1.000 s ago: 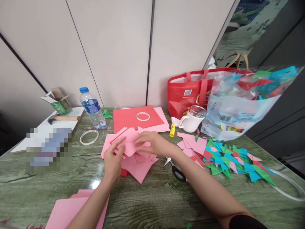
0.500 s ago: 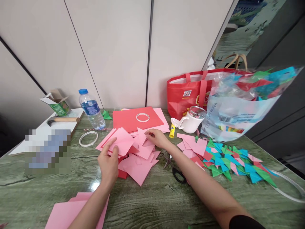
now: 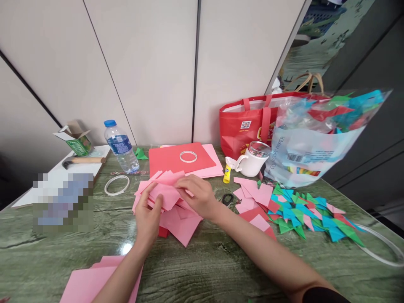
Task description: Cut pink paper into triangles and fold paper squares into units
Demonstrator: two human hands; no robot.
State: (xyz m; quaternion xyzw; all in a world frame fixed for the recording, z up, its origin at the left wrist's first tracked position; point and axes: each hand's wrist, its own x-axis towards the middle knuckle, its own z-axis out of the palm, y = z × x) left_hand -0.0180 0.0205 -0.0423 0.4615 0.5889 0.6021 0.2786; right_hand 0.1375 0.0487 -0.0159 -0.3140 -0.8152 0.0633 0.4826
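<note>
My left hand is closed on a fanned stack of pink paper pieces, its thumb on top. At the stack's right edge my right hand pinches a pink paper piece against the others. The fingers partly hide where that piece ends. Loose pink paper pieces lie below both hands, with a bit of red paper under them. Beyond my right wrist, black-handled scissors show only in part.
Folded coloured paper triangles spread out at the right, before a plastic bag. A lidded mug, glue stick, water bottle, tape roll and hammer stand or lie around. More pink paper lies near the front edge.
My right hand has moved left from the loose pile to the stack, bringing a pink piece. My left hand has shifted slightly right, and the stack is fanned differently.
</note>
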